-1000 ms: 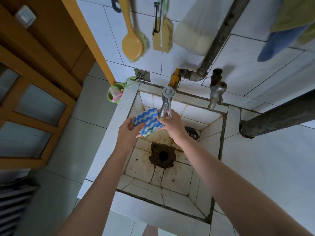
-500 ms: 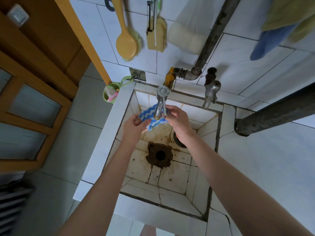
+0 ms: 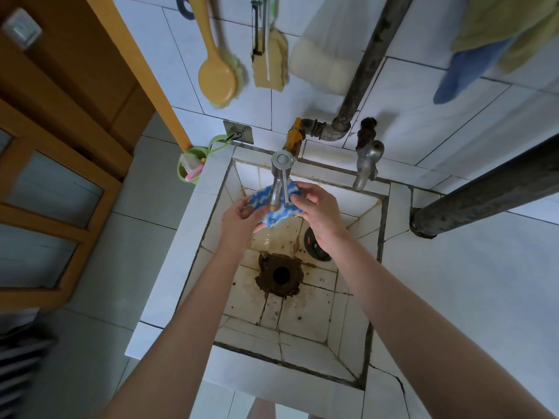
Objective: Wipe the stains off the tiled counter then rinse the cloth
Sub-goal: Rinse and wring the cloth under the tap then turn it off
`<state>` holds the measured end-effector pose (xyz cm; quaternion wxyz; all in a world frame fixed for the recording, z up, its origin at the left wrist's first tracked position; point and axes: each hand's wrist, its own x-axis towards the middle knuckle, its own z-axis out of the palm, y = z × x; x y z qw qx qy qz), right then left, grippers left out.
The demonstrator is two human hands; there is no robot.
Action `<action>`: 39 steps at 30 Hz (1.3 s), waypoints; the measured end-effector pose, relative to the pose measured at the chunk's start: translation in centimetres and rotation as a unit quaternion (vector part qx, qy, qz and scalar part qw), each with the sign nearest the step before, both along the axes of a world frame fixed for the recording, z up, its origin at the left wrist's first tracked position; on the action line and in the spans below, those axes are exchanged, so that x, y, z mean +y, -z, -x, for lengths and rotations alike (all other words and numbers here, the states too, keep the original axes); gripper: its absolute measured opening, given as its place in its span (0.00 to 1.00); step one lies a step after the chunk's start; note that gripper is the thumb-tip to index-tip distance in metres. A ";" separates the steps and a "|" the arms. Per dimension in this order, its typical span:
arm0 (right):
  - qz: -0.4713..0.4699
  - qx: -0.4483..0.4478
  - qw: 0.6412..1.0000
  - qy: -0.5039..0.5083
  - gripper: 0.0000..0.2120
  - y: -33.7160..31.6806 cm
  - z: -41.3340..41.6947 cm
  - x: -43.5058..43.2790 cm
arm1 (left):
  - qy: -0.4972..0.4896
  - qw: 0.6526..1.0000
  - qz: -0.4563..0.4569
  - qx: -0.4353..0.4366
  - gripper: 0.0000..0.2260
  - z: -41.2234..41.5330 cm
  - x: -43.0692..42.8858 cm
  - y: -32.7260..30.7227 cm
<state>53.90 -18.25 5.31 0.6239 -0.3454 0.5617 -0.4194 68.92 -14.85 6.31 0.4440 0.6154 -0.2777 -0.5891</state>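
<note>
A blue cloth with white zigzag stripes [image 3: 279,211] is held under the spout of a chrome tap [image 3: 279,182] at the back of a small tiled sink [image 3: 375,297]. My left hand [image 3: 240,220] grips the cloth's left side. My right hand [image 3: 317,211] pinches its right side. Water drips from the cloth toward the stained drain hole [image 3: 281,275]. The tap hides the middle of the cloth.
A second older tap [image 3: 367,163] sticks out at the back right. A yellow brush [image 3: 216,72], sponge and towels hang on the wall above. A green cup [image 3: 190,169] hangs at the sink's left corner. A dark pipe [image 3: 490,192] crosses on the right. The tiled counter [image 3: 472,285] lies right of the sink.
Both hands have moved the cloth back from in front of the tap to right under its spout, and water now drips from the cloth.
</note>
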 end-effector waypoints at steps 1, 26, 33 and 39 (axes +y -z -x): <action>0.000 0.002 1.000 0.001 0.13 0.0 0.0 0.0 | -0.001 1.000 0.000 0.001 0.16 0.1 0.0 0.0; -0.002 0.011 1.000 0.015 0.10 -0.3 0.0 0.3 | -0.031 0.999 -0.008 0.043 0.16 0.1 0.4 0.3; -0.001 0.012 0.999 0.034 0.09 -0.4 0.6 0.7 | -0.029 0.998 -0.009 0.061 0.10 1.1 0.4 0.2; -0.011 -0.049 0.997 0.054 0.08 -0.6 0.7 0.7 | -0.006 0.998 -0.004 0.070 0.11 1.5 0.0 0.1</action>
